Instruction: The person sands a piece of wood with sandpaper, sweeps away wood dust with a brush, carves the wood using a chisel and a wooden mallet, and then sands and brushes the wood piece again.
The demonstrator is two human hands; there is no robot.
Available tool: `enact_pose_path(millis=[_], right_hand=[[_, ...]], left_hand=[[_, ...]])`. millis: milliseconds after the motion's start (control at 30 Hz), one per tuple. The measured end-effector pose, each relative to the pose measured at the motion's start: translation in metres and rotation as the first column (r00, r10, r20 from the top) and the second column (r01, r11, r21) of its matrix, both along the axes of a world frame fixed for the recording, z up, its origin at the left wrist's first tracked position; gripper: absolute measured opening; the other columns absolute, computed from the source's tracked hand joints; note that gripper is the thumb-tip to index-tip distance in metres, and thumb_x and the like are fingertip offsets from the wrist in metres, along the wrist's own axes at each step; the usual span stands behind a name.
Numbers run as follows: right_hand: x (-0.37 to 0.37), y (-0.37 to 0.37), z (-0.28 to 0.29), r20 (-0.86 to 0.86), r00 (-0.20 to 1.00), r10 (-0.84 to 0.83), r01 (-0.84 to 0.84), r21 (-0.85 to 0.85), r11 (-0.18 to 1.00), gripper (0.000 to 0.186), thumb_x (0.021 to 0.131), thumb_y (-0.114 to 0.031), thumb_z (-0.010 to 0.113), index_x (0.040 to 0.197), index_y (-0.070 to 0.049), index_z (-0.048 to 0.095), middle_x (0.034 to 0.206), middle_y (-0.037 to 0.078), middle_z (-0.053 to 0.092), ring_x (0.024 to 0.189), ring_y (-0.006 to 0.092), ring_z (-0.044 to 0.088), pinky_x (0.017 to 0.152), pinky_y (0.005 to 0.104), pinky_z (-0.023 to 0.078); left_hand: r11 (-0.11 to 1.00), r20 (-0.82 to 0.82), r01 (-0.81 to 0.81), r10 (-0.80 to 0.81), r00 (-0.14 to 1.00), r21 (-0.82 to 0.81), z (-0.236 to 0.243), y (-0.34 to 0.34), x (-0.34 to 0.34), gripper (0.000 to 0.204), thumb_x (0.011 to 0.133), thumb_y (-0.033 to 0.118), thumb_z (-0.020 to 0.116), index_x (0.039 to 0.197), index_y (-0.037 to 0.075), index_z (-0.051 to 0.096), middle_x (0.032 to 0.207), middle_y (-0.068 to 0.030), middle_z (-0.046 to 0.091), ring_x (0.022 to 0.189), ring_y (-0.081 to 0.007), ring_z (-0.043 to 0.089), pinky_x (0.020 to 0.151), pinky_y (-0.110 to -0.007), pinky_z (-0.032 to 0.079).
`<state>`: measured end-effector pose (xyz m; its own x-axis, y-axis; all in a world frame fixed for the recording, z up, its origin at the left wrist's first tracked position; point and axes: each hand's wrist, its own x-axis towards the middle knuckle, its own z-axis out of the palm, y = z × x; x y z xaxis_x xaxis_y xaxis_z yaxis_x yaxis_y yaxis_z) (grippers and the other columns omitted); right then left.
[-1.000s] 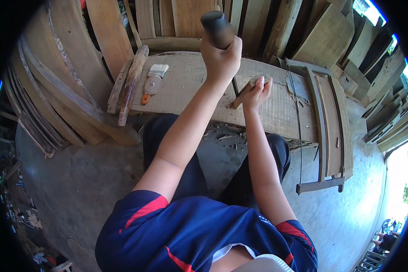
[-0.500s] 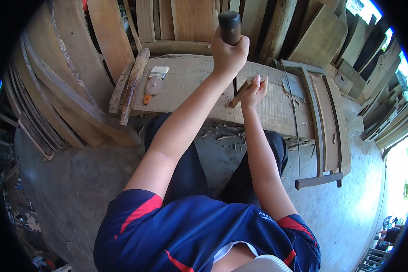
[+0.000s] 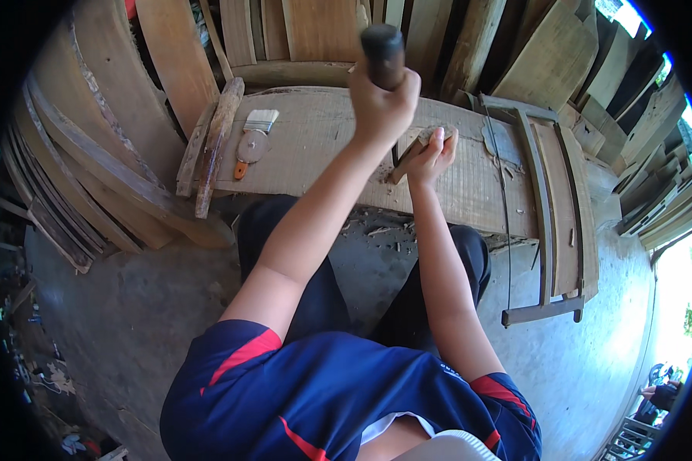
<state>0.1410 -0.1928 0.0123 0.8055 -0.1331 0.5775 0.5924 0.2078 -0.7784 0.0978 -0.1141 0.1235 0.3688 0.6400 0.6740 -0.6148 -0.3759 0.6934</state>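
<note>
My left hand (image 3: 384, 107) is closed around a thick brown cylindrical tool with a dark end (image 3: 383, 54) pointing up; its lower part is hidden by the fist. It is held above a broad wooden plank (image 3: 307, 146). My right hand (image 3: 432, 157) pinches a small flat brown wooden piece (image 3: 409, 159), tilted with its lower end on or close to the plank. A thin dark strip shows beside that piece, partly covered by my left forearm; what it is I cannot make out. Wood chips lie around the right hand.
Left on the plank lie a white-bristled brush (image 3: 261, 119) and a round disc (image 3: 253, 146) over its handle. A rough stick (image 3: 220, 142) crosses the plank's left end. At the right leans a wooden frame saw (image 3: 542, 207). Boards (image 3: 307, 34) stand behind. Shavings litter the floor.
My left hand and the tool have shifted slightly left and down, and the tool looks blurred. The right hand stays in place on the wooden piece. The whole view has moved a little.
</note>
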Motion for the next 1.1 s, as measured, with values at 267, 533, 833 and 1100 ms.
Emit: enact_pose_path(millis=[267,533,833,1100], right_hand=[[0.002,-0.003,0.001,0.015,1.000,-0.014,0.014,0.001,1.000,0.022,0.088,-0.024,0.047,0.084,-0.002,0.051,0.054,0.001,0.042,0.049,0.0092,0.039,0.046,0.0250,0.030],[0.004,-0.002,-0.002,-0.011,1.000,-0.014,0.014,-0.026,1.000,0.024,0.087,-0.025,0.048,0.087,-0.001,0.051,0.056,0.003,0.043,0.051,0.0112,0.040,0.048,0.0263,0.032],[0.001,0.000,0.000,0.009,1.000,-0.011,0.012,-0.054,0.998,0.026,0.087,-0.026,0.046,0.084,-0.001,0.051,0.059,0.006,0.046,0.053,0.0155,0.042,0.051,0.0289,0.035],[-0.006,0.000,0.006,-0.047,0.999,0.024,-0.025,-0.027,0.999,0.025,0.086,-0.026,0.046,0.080,-0.003,0.050,0.058,0.003,0.045,0.052,0.0113,0.041,0.048,0.0268,0.033]], left_hand=[[0.991,0.063,0.117,-0.113,0.992,-0.061,0.024,0.011,-0.006,0.021,0.072,-0.005,0.051,0.065,0.009,0.038,0.050,0.0017,0.043,0.036,-0.0069,0.041,0.033,-0.023,0.033],[0.999,0.042,0.038,-0.037,0.998,-0.030,0.001,0.002,0.004,0.017,0.074,-0.002,0.054,0.068,0.008,0.043,0.049,0.0026,0.044,0.036,-0.0062,0.043,0.034,-0.021,0.034],[0.998,-0.027,-0.012,0.010,1.000,-0.058,-0.015,0.002,0.007,0.011,0.072,0.000,0.056,0.072,0.006,0.047,0.051,0.0033,0.044,0.040,-0.0062,0.045,0.038,-0.021,0.036],[0.976,-0.005,-0.171,0.173,0.985,0.137,-0.025,-0.019,0.007,0.011,0.069,0.005,0.059,0.069,0.005,0.049,0.055,-0.0031,0.051,0.048,-0.0141,0.050,0.047,-0.029,0.039]])
